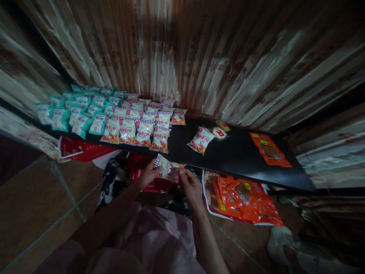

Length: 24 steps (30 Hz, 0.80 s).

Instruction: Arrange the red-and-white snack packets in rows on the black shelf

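Just below the black shelf (242, 152) edge, snack packet (166, 166) sits btwn both hands: left hand (146, 176) & right hand (191, 187) fingers pinch its ends; looks light, crinkly, slippery, so grip sealed edges

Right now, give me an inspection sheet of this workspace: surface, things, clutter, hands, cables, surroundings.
Surface: black shelf, dimly lit.
Things: snack packet held in front of the shelf.
Clutter: rows of teal packets and orange-and-white packets, one orange pouch on the shelf; red baskets and tray of orange pouches below.
Hands: left hand and right hand both grip the snack packet.
Cables: nothing seen.
Surroundings: corrugated metal wall, tiled floor.
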### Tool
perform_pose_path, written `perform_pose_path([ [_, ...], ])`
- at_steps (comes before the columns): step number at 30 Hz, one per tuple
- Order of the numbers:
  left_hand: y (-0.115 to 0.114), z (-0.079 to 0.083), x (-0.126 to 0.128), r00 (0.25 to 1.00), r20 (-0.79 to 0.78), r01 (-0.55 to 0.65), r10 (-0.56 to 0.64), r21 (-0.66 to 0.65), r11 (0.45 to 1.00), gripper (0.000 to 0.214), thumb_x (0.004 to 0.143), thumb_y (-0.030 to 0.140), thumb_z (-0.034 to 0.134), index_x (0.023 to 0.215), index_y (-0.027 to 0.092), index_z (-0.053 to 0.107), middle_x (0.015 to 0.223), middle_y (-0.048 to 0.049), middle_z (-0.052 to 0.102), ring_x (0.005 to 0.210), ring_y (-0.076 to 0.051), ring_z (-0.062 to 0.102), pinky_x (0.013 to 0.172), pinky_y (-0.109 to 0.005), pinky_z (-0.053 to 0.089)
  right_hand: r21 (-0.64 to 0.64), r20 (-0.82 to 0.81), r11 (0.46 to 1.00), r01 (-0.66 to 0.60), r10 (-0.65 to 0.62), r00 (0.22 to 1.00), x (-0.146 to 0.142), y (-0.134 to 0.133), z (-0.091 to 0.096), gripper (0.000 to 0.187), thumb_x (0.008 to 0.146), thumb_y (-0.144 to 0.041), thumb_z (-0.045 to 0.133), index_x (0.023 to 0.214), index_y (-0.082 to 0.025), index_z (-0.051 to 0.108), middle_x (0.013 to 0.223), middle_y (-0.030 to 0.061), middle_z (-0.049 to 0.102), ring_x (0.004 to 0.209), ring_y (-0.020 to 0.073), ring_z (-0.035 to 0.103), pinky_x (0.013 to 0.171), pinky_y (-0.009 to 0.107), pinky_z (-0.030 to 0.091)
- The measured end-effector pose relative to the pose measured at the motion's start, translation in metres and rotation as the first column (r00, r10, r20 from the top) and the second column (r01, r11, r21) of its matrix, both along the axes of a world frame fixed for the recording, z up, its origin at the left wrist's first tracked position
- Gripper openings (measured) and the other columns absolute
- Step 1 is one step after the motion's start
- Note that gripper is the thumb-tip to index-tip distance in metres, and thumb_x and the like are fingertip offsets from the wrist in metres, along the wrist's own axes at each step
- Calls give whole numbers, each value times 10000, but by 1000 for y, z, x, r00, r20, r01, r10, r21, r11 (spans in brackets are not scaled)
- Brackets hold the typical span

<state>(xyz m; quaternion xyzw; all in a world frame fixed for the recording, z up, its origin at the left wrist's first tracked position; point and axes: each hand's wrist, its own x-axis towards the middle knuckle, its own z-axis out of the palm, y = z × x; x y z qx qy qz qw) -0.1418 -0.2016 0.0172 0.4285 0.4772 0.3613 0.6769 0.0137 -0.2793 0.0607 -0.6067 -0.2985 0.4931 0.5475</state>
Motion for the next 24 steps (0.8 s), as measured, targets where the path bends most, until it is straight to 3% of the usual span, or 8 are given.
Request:
perform_pose_path([
  [2, 1, 1, -4, 996, 42, 74, -73, -15, 997, 416, 606, 303, 795, 985, 193, 663, 929, -32, 700, 917, -227, 623, 843, -308, 470, 83, 164, 992, 94, -106, 981, 7, 8, 5, 360, 713, -562, 656, 827, -223, 699, 684, 9, 658, 636, 161, 574, 598, 282, 459],
  [4, 3, 3, -7, 988, 76, 139, -138, -3, 990, 446, 611, 314, 798, 1017, 190, 661, 958, -37, 700, 933, -230, 623, 841, -306, 476, 164, 336, 983, 78, -130, 933, 12, 15, 6, 311, 722, -517, 664, 855, -241, 719, 823, 39, 690, 809, 206, 600, 749, 335, 476],
  [6, 6, 6, -10, 977, 97, 191, -192, 28, 981, 474, 630, 334, 789, 1057, 179, 656, 986, -47, 697, 937, -230, 624, 833, -301, 481, 192, 450, 981, -11, -78, 890, 16, 19, 5, 280, 706, -478, 695, 879, -262, 735, 944, 55, 699, 961, 241, 583, 868, 373, 449],
  [8, 10, 10, -15, 965, 90, 241, -246, 66, 968, 492, 641, 340, 783, 1081, 164, 653, 990, -53, 698, 920, -227, 629, 815, -295, 486, 139, 484, 984, -111, 31, 874, 18, 19, 0, 283, 686, -453, 721, 906, -276, 740, 971, 52, 707, 970, 251, 590, 893, 388, 440],
  [11, 17, 18, -21, 956, 51, 284, -290, 106, 953, 488, 620, 313, 795, 1066, 163, 669, 972, -44, 703, 914, -226, 627, 808, -291, 486, 19, 413, 978, -207, 181, 893, 17, 16, -10, 334, 669, -438, 739, 964, -280, 733, 967, 35, 723, 857, 237, 636, 822, 376, 478],
  [15, 23, 28, -24, 963, 31, 265, -269, 101, 959, 446, 599, 279, 803, 1014, 162, 692, 995, -55, 703, 963, -234, 619, 848, -296, 471, -23, 216, 952, -305, 303, 928, 12, 8, -16, 407, 659, -429, 750, 1028, -261, 714, 962, 19, 732, 879, 250, 654, 779, 364, 515],
  [20, 25, 31, -20, 971, 64, 226, -231, 73, 971, 460, 605, 305, 800, 1022, 153, 679, 979, -72, 702, 907, -224, 634, 816, -310, 477, -38, 25, 948, -317, 318, 948, 5, 1, -10, 493, 670, -420, 756, 1121, -239, 670, 1027, 24, 720, 941, 247, 652, 853, 382, 506],
  [24, 26, 30, -16, 978, 6, 207, -208, 98, 973, 433, 627, 356, 785, 994, 153, 679, 916, -62, 700, 828, -206, 636, 757, -298, 485, -28, -90, 955, -295, 291, 953, -2, -2, -13, 463, 682, -443, 746, 1079, -217, 674, 973, 28, 728, 862, 226, 667, 809, 366, 519],
])
